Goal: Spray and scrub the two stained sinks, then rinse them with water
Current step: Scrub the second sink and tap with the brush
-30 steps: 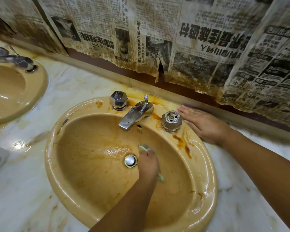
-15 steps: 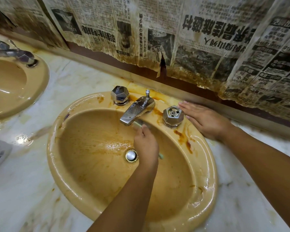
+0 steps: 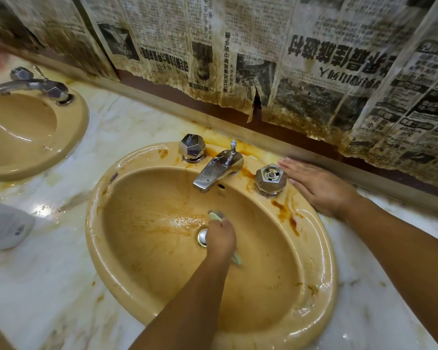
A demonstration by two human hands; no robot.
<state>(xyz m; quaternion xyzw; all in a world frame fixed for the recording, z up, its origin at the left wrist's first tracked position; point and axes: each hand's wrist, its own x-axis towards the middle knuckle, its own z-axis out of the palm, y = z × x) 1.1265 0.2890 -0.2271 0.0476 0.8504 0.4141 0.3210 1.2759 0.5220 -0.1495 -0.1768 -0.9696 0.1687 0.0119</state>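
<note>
A tan oval sink [image 3: 147,281] with brown stains fills the middle of the view. My left hand [image 3: 221,239] is down in its bowl, gripping a pale green brush [image 3: 216,215] whose head lies just above the chrome drain [image 3: 201,237]. My right hand [image 3: 319,186] rests flat with straight fingers on the sink's back right rim and the counter, beside the right tap knob [image 3: 270,179]. Rusty streaks [image 3: 286,217] run down from that knob. A second tan sink [image 3: 68,137] sits at the far left.
A chrome spout [image 3: 216,170] and left knob [image 3: 192,147] stand at the sink's back. A white bottle [image 3: 7,224] lies on the wet marble counter [image 3: 61,269] at the left. Stained newspaper [image 3: 263,54] covers the wall behind. The left sink has its own tap [image 3: 33,84].
My left hand pushed the brush up under the spout, then drew it back down to beside the drain. My right hand stayed flat on the rim.
</note>
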